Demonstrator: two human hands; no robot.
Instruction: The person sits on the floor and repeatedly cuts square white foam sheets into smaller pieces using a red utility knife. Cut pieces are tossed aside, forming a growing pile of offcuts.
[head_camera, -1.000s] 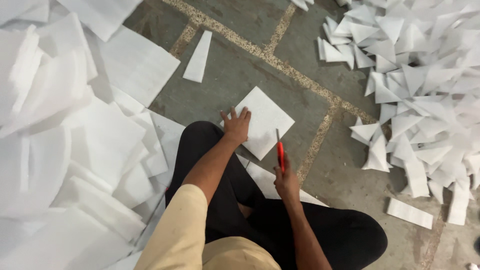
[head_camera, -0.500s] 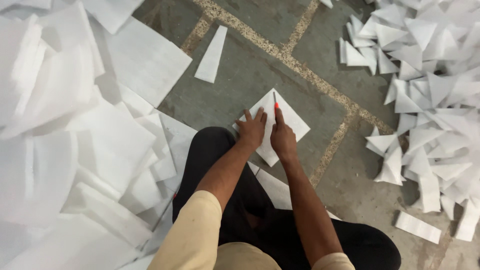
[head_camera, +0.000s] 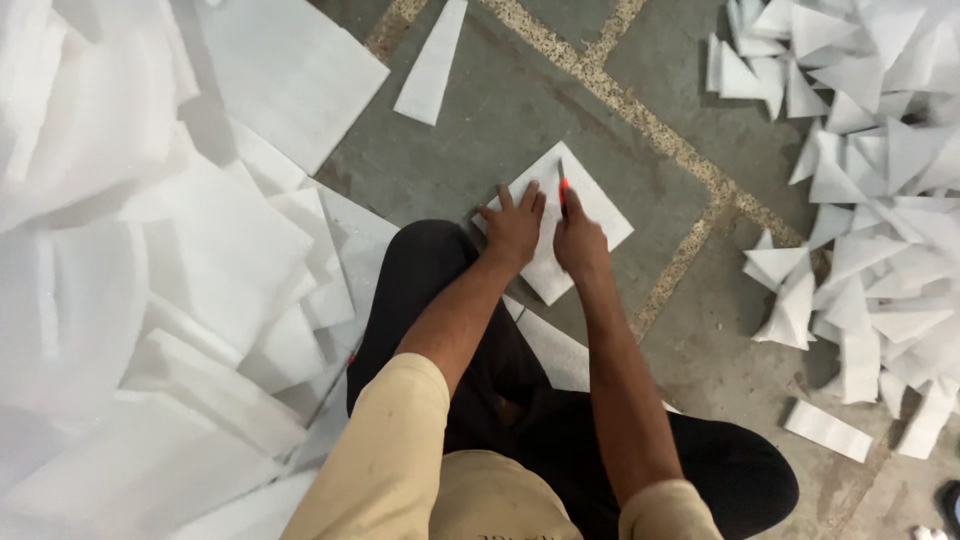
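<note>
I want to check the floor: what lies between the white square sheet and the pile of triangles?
In the head view, only bare grey floor lies between the square sheet and the pile of triangles.

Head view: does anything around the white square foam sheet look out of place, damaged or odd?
Nothing stands out. The white square foam sheet lies flat on the grey stone floor, left hand pressing it, right hand holding a red-handled cutter on it.

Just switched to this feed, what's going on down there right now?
A person sits on a stone floor with a white square foam sheet laid flat in front of them. The left hand presses the sheet down, fingers spread. The right hand holds a red-handled cutter with its blade on the sheet near the middle. Uncut foam sheets are stacked on the left, and a pile of cut triangles lies on the right.
</note>
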